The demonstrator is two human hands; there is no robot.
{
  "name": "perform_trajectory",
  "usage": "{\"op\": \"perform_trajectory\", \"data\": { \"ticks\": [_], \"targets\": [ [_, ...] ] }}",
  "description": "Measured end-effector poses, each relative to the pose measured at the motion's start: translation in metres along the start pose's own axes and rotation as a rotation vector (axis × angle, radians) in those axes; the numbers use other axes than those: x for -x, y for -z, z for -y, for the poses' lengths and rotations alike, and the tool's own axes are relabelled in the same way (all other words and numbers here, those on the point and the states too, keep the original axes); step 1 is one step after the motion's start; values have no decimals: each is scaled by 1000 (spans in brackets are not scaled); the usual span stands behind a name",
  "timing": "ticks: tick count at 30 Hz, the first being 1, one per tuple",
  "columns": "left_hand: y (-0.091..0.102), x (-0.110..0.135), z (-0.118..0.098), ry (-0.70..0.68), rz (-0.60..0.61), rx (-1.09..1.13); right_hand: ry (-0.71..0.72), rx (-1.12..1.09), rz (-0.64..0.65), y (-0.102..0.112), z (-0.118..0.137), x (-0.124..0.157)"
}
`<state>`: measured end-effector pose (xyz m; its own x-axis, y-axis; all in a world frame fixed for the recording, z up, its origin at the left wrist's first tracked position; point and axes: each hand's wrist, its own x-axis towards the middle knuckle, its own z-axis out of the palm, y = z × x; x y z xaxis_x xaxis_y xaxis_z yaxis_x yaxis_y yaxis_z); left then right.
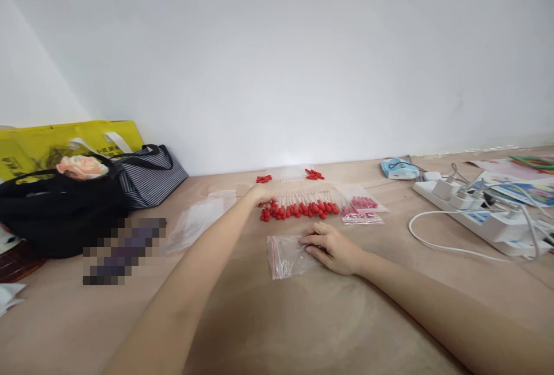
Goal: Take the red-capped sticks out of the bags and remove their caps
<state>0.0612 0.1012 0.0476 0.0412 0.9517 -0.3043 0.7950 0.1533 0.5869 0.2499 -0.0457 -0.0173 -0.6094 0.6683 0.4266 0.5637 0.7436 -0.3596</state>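
Note:
Reaching to the far side of the table, my left hand [261,195] has its fingers curled at the left end of a row of red-headed sticks [303,209]. Its fingertips close on a red-headed stick, though they are small and partly hidden. The sticks lie side by side, pale shafts toward the wall and red heads toward me. Nearer to me, a clear zip bag [288,262] with a red seal line lies flat, its seal end to the left. My right hand [332,249] grips the bag's right end, fingers bent over the plastic.
Filled zip bags [362,205] with red pieces lie right of the row; flat clear bags [197,219] lie left. Small red piles [314,174] sit near the wall. A power strip [476,216] with cables stands right, a striped bag [149,176] and black bag [60,213] left.

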Motion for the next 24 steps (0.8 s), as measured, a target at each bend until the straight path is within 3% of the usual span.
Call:
{"op": "perform_trajectory", "data": {
  "ticks": [4,10,13,17,18,21,24],
  "targets": [
    [0,0,3,4,-13,-23,-1,-7,1,0,-1,0],
    [-3,4,8,-83,-131,-92,-3,-8,-3,0,-1,1],
    [1,26,11,-223,-223,-132,-14,-1,3,0,1,1],
    [-6,79,30,-434,-305,-154,-19,-4,10,0,2,0],
    [-10,93,37,-561,-306,-160,-21,-6,11,1,2,0],
    [-20,126,61,-850,-174,-213,-38,-8,36,3,3,0],
    [-22,141,79,-943,142,-406,-23,17,145,8,5,2]
  ]
}}
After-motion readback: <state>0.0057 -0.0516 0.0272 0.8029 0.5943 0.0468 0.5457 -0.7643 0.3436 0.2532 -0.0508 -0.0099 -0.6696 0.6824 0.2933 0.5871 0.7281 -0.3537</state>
